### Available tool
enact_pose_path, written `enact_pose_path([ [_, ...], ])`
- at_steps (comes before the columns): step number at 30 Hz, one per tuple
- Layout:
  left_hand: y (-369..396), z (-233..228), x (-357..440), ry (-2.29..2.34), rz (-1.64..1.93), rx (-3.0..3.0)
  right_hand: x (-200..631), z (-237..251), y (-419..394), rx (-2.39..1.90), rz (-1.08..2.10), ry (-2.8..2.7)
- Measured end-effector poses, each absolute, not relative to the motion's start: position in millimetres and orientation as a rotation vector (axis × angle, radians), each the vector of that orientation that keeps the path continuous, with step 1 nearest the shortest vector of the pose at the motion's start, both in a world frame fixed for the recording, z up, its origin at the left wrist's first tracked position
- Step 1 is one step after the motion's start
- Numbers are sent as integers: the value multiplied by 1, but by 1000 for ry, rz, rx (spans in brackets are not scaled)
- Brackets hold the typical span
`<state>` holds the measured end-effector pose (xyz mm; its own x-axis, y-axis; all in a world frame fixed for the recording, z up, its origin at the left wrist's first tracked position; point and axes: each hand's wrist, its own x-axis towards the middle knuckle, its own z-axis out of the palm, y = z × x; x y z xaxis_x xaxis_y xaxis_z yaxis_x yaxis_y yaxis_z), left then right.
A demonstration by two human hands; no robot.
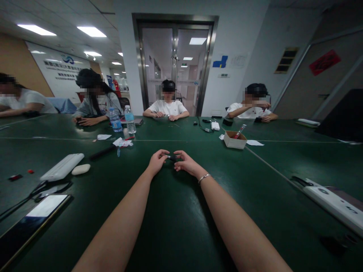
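Both my hands are held out over the green table [176, 211], close together. Between them is a small, slim black object with a silvery end [171, 158]; it is too small to tell its kind. The thumb and fingers of my left hand [157, 161] pinch the silvery end on the left. My right hand [186, 163] is curled, its fingertips at the dark end on the right. A silvery bracelet [203, 178] circles my right wrist.
To the left lie a phone [34, 223], a white case [62, 167], a white mouse-shaped thing [81, 169] and cables. Further off stand two water bottles [129, 120] and a small box [235, 140]. A white device [334, 202] lies right. Several people sit opposite.
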<state>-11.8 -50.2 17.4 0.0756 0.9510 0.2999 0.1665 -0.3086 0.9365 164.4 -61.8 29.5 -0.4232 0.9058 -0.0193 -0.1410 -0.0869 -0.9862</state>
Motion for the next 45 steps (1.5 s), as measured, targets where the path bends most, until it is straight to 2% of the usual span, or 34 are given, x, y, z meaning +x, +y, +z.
enact_pose_path([
  [11,-46,12,-12,1125,1308,1578,162,25,-58,-955,1597,-1362],
  [20,-53,13,-13,1393,1172,1771,164,22,-57,-926,1602,-1351],
  [28,-45,7,-14,1177,1282,1636,163,22,-56,-919,1608,-1334],
  [38,-49,8,-15,1200,1209,1707,163,18,-53,-954,1575,-1406],
  [42,-51,15,-14,1156,1239,1672,158,14,-55,-1057,1367,-1585],
  [45,-53,20,-13,1064,1250,1632,150,14,-60,-1146,981,-1819],
])
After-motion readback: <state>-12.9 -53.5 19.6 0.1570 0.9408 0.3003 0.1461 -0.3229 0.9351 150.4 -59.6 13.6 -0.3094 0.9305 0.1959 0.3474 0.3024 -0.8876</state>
